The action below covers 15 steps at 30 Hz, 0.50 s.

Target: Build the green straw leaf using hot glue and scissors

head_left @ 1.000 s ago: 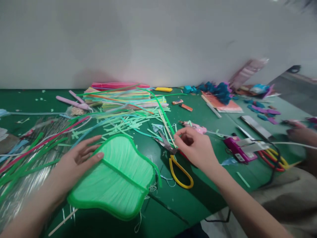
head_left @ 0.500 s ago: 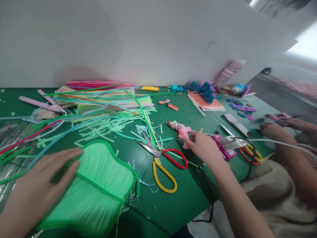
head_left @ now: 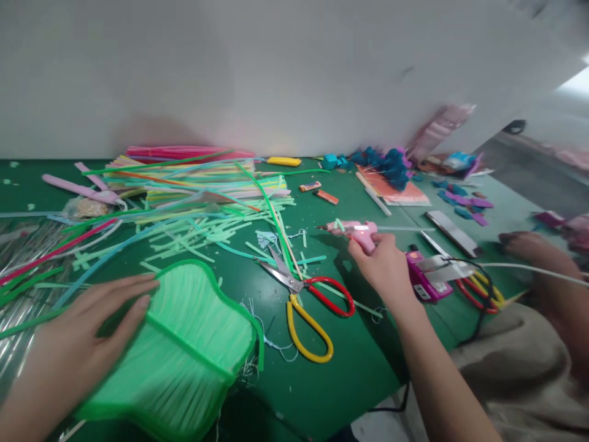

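My left hand (head_left: 99, 344) grips the upper left edge of a green leaf-shaped piece (head_left: 197, 325), thumb on top, its rim and midrib made of green pipe cleaner. A loose end of the rim sticks out at the right. My right hand (head_left: 384, 264) is wrapped round the handle of a pink hot glue gun (head_left: 354, 230), whose nozzle points left. A clear glue stick (head_left: 405, 229) juts from the gun's back. Between my hands lie open scissors (head_left: 294, 285) with one red and one yellow handle, beside thin pale-blue tassel cord (head_left: 273, 344).
Bundles of coloured pipe cleaners (head_left: 197, 178) and cut pale-green pieces (head_left: 184, 239) lie at the back left. A purple power strip (head_left: 426, 279) and second scissors (head_left: 481, 291) are at right. A co-worker's hand (head_left: 529, 248) is beyond them. An orange lighter (head_left: 326, 196) lies at the back.
My right hand has closed round the glue gun and lifted it from the table, its body now level. My left hand still holds the leaf-shaped piece. The view has shifted slightly.
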Each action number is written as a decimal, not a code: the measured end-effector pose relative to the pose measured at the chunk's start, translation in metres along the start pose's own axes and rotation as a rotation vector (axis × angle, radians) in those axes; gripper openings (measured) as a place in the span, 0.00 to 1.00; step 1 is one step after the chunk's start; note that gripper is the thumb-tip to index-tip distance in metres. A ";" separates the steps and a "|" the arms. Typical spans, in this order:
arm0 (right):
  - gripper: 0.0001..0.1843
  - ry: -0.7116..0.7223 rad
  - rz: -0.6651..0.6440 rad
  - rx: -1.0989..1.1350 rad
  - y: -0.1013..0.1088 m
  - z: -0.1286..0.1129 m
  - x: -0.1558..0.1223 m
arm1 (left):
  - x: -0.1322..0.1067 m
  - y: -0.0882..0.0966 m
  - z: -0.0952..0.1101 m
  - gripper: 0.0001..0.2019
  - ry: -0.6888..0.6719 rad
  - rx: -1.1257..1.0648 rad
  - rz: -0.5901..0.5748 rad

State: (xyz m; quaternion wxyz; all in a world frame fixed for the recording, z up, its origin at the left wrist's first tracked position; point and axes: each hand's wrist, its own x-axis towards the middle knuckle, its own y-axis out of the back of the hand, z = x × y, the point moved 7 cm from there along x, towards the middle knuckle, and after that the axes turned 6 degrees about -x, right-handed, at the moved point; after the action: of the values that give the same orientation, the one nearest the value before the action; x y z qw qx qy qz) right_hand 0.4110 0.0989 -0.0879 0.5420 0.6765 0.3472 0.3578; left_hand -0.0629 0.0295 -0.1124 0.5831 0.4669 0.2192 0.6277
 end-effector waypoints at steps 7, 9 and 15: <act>0.20 0.219 0.094 0.154 0.033 -0.019 -0.045 | 0.005 0.005 0.014 0.14 0.095 -0.020 -0.102; 0.17 0.369 0.139 0.207 0.041 -0.030 -0.068 | 0.007 0.008 0.023 0.14 0.035 -0.017 -0.094; 0.09 0.752 0.209 0.180 0.050 -0.056 -0.127 | -0.010 -0.003 0.065 0.16 -0.302 -0.088 -0.157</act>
State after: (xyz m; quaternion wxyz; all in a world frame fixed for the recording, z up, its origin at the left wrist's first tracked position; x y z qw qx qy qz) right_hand 0.3030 0.0090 -0.0436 0.2764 0.5749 0.4807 0.6017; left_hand -0.0078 0.0037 -0.0876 0.6764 0.5114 0.1373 0.5119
